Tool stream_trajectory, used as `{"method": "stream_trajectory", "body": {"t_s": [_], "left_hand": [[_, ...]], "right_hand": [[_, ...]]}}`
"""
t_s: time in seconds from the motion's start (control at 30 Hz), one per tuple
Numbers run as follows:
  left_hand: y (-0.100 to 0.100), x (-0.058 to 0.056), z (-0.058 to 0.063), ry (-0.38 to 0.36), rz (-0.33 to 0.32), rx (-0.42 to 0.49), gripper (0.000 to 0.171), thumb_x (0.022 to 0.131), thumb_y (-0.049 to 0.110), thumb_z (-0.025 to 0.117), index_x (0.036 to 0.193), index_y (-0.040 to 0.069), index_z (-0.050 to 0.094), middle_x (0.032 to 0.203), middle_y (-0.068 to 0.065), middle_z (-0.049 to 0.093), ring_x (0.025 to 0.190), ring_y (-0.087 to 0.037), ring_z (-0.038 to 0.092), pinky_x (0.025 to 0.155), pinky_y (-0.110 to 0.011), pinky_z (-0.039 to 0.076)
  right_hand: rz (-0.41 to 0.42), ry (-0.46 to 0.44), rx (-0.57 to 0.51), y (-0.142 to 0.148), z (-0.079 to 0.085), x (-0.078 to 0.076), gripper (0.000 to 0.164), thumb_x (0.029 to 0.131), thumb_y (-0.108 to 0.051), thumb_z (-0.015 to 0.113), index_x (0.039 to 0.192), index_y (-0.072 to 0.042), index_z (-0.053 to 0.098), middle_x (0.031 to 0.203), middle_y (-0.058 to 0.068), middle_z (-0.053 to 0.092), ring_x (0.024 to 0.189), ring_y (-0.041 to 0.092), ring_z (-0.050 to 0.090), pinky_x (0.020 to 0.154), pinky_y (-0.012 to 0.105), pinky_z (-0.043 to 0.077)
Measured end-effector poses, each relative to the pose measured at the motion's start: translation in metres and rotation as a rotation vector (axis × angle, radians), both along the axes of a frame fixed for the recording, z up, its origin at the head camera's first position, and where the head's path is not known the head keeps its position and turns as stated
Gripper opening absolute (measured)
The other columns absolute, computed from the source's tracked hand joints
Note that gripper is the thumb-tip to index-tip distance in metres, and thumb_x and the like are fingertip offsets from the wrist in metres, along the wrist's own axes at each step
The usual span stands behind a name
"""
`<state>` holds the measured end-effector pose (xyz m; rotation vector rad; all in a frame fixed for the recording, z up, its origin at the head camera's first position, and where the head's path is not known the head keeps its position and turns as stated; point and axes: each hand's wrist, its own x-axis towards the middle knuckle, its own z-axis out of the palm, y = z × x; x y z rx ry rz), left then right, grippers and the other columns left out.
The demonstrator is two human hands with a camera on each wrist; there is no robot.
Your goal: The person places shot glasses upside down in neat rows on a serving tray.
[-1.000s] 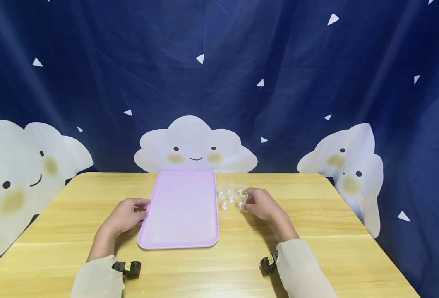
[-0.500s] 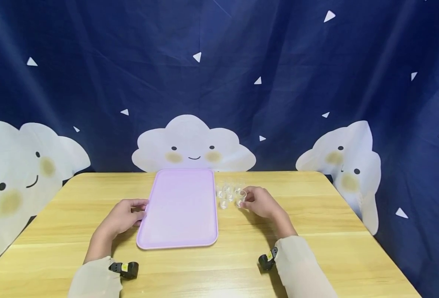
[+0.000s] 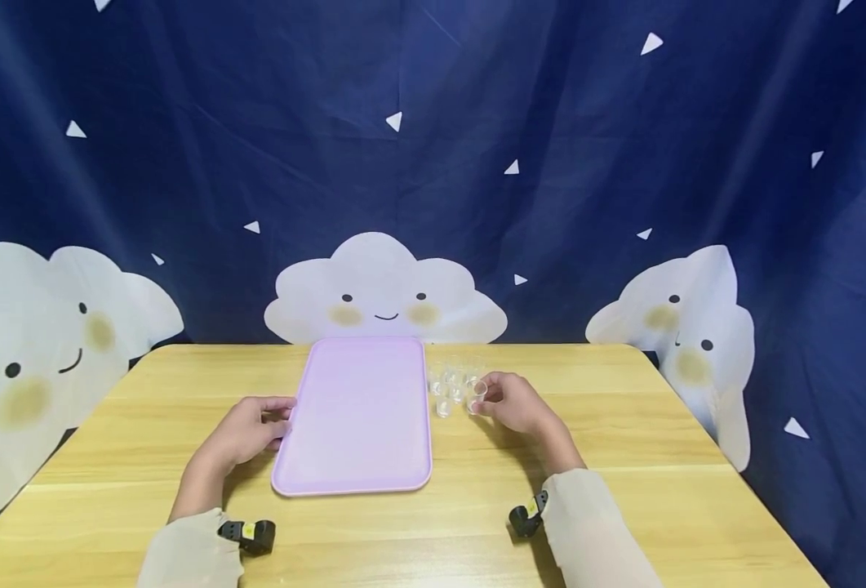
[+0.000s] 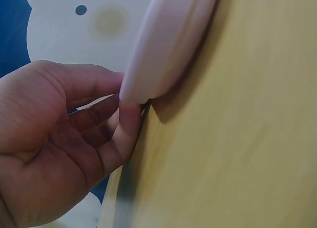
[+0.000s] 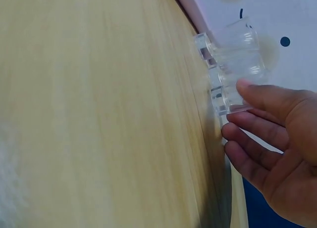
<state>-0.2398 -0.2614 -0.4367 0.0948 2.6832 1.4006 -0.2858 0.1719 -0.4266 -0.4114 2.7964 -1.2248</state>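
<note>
My left hand (image 3: pixel 247 429) is at the left edge of a pale purple tray (image 3: pixel 355 416) lying on the table. In the left wrist view its fingertips pinch the tray's rim (image 4: pixel 141 65), one digit against the side and another just under the edge. Over on the tray's right side, my right hand (image 3: pixel 517 402) holds a small clear shot glass (image 3: pixel 475 395) between thumb and fingers. That glass stands upright at the near right of a cluster of similar shot glasses (image 3: pixel 443 406), close beside the tray. The right wrist view shows their thick clear bases (image 5: pixel 219 100) on the wood.
The wooden table (image 3: pixel 477 523) ends at a dark blue curtain (image 3: pixel 462 98) printed with white clouds and triangles. The tray's far end reaches near the table's back edge. A small black camera sits on each wrist, at the beige sleeves (image 3: pixel 601 531).
The head view shifts slightly. The right hand stays at the same shot glass, and the left hand stays at the tray's edge; the tray keeps its place.
</note>
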Motion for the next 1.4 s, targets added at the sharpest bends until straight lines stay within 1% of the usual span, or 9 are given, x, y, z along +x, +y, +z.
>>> {"method": "stream_trajectory", "body": {"t_s": [0.23, 0.37, 0.53, 0.73, 0.87, 0.97, 1.13, 1.4], "left_hand": [[0.001, 0.0, -0.003, 0.003, 0.004, -0.008, 0.043, 0.094, -0.004, 0.061, 0.136, -0.011, 0.058, 0.122, -0.025, 0.064, 0.096, -0.023, 0.064, 0.072, -0.031, 0.062], [0.001, 0.0, -0.003, 0.002, 0.015, -0.008, 0.043, 0.094, -0.005, 0.06, 0.136, -0.011, 0.058, 0.122, -0.026, 0.064, 0.095, -0.023, 0.064, 0.072, -0.031, 0.062], [0.0, 0.0, -0.004, 0.005, 0.014, -0.007, 0.042, 0.094, -0.005, 0.061, 0.136, -0.011, 0.059, 0.124, -0.027, 0.064, 0.095, -0.023, 0.065, 0.072, -0.031, 0.062], [0.001, 0.0, -0.004, 0.007, 0.021, -0.016, 0.043, 0.094, -0.004, 0.061, 0.136, -0.011, 0.059, 0.123, -0.026, 0.065, 0.094, -0.022, 0.065, 0.071, -0.03, 0.062], [0.001, 0.001, -0.001, 0.006, 0.021, -0.018, 0.043, 0.094, -0.004, 0.062, 0.136, -0.011, 0.059, 0.123, -0.027, 0.065, 0.095, -0.024, 0.066, 0.072, -0.032, 0.062], [0.001, 0.001, 0.0, -0.001, 0.027, -0.015, 0.043, 0.094, -0.004, 0.061, 0.136, -0.011, 0.058, 0.124, -0.027, 0.064, 0.096, -0.024, 0.066, 0.072, -0.033, 0.062], [0.001, 0.0, 0.0, 0.001, 0.032, -0.013, 0.043, 0.094, -0.005, 0.061, 0.136, -0.011, 0.058, 0.123, -0.027, 0.064, 0.093, -0.023, 0.066, 0.072, -0.033, 0.062], [0.001, 0.0, -0.001, 0.008, 0.025, -0.008, 0.043, 0.093, -0.005, 0.061, 0.136, -0.012, 0.059, 0.121, -0.026, 0.065, 0.092, -0.022, 0.066, 0.071, -0.032, 0.062]], "right_hand": [[0.001, 0.021, -0.003, 0.002, 0.004, 0.003, 0.019, 0.09, -0.013, 0.078, 0.102, -0.003, 0.067, 0.094, 0.005, 0.069, 0.091, 0.02, 0.066, 0.083, 0.039, 0.055], [0.01, 0.027, -0.011, 0.003, 0.009, 0.004, 0.019, 0.09, -0.013, 0.077, 0.103, -0.003, 0.067, 0.094, 0.005, 0.069, 0.09, 0.02, 0.066, 0.08, 0.036, 0.055], [0.048, 0.052, -0.01, 0.006, 0.016, 0.004, 0.017, 0.091, -0.011, 0.074, 0.104, -0.001, 0.067, 0.092, 0.004, 0.071, 0.087, 0.018, 0.068, 0.075, 0.034, 0.055], [0.077, 0.071, 0.013, 0.003, 0.028, 0.002, 0.016, 0.092, -0.01, 0.074, 0.103, -0.002, 0.065, 0.095, 0.003, 0.072, 0.09, 0.018, 0.07, 0.077, 0.034, 0.057], [0.112, 0.102, 0.044, -0.003, 0.037, 0.0, 0.015, 0.092, -0.011, 0.073, 0.101, -0.004, 0.064, 0.094, 0.003, 0.072, 0.088, 0.017, 0.069, 0.077, 0.034, 0.057], [0.137, 0.143, 0.073, -0.009, 0.043, -0.001, 0.015, 0.092, -0.011, 0.073, 0.1, -0.004, 0.063, 0.092, 0.004, 0.072, 0.086, 0.016, 0.069, 0.076, 0.035, 0.057], [0.162, 0.182, 0.104, -0.019, 0.054, -0.001, 0.015, 0.092, -0.012, 0.072, 0.1, -0.005, 0.062, 0.091, 0.003, 0.071, 0.086, 0.015, 0.069, 0.077, 0.035, 0.058], [0.227, 0.255, 0.113, -0.04, 0.065, -0.003, 0.016, 0.091, -0.012, 0.071, 0.103, -0.004, 0.063, 0.087, 0.0, 0.071, 0.081, 0.013, 0.067, 0.078, 0.034, 0.056]]}}
